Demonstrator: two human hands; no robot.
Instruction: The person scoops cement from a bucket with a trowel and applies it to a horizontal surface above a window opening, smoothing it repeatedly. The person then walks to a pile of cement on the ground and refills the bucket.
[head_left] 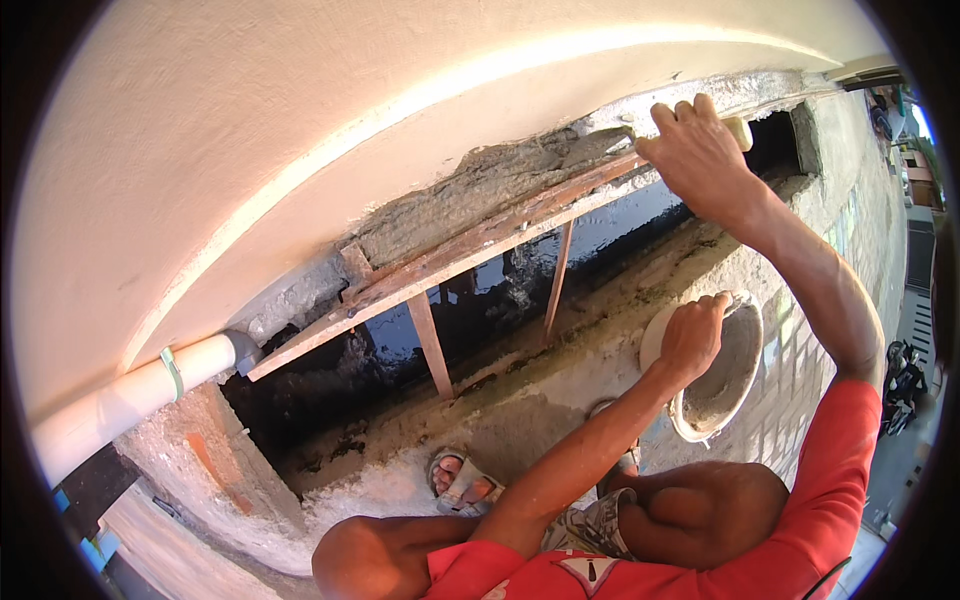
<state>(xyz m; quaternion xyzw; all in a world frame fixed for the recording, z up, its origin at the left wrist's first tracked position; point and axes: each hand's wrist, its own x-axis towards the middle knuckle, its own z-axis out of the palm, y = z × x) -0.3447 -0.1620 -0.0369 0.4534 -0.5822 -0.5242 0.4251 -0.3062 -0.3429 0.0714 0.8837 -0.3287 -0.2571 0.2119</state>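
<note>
My right hand (700, 155) is closed around a trowel, its pale handle end (739, 133) sticking out to the right and its metal tip (620, 145) showing to the left. The rest of the tool is hidden by the fingers. The trowel is at the wet grey mortar (480, 190) packed along the foot of the wall, above a long wooden board (450, 265). With my left hand (695, 335) I grip the rim of a pale bucket (745, 350) on the concrete. Grey mortar (718, 390) lies inside it.
An open drain with dark water (490, 290) runs below the board, which two wooden props (430, 345) brace. A white pipe (130, 395) enters at the left. The beige wall (250, 150) rises behind. My sandalled foot (465, 480) is close to the drain's edge.
</note>
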